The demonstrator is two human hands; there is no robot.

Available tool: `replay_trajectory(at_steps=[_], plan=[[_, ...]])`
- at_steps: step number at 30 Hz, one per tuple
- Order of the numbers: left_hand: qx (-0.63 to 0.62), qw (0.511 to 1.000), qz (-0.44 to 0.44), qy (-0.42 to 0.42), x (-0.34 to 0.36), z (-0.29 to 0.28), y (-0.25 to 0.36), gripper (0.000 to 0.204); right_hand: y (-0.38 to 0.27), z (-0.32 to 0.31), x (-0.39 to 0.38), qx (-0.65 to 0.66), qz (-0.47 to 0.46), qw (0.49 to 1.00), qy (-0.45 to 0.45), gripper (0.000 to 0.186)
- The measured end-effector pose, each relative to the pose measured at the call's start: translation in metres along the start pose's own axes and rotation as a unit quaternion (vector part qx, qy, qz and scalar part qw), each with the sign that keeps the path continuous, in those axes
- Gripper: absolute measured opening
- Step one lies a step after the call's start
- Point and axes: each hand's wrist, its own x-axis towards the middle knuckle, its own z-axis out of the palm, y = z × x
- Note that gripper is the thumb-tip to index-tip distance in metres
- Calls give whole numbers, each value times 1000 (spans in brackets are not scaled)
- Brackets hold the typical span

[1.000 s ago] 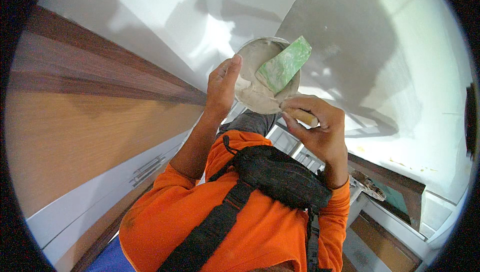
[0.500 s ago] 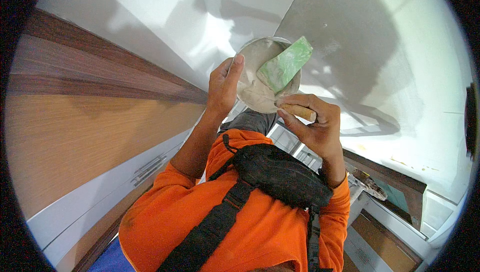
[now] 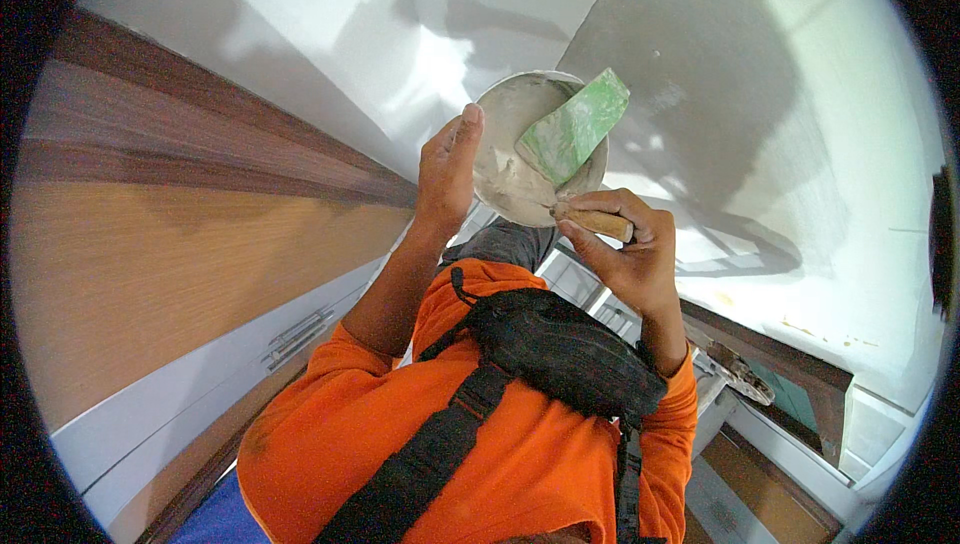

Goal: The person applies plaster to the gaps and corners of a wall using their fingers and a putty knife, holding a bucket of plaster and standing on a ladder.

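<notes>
Head | left hand (image 3: 448,169) fingers cup putty-caked round bowl (image 3: 520,159) | right hand (image 3: 625,259) fingers clasp green-bladed scraper (image 3: 572,134)

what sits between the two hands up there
In the head view, a round bowl smeared with pale putty lies between the left hand and right hand. The right hand's green-bladed putty knife rests in it.

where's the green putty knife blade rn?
Head view, upper centre: the green putty knife blade lies inside the round putty bowl, which the left hand holds; the right hand grips its wooden handle just below the rim.
</notes>
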Motion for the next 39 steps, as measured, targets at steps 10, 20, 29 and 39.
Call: replay_trajectory(at_steps=[10, 20, 29, 39], plan=[[38, 999, 37, -5, 0, -1, 1, 55, 12, -1, -3, 125, 87, 988, 12, 17], [-33, 996, -56, 56, 33, -36, -7, 64, 49, -41, 7, 160, 139, 972, 102, 18], [137, 988, 63, 34, 69, -79, 48, 63, -93, -102, 64, 304, -23, 949, 77, 27], [142, 986, 86, 20, 68, -87, 44, 56, -227, -123, 142, 119, -180, 969, 121, 41]])
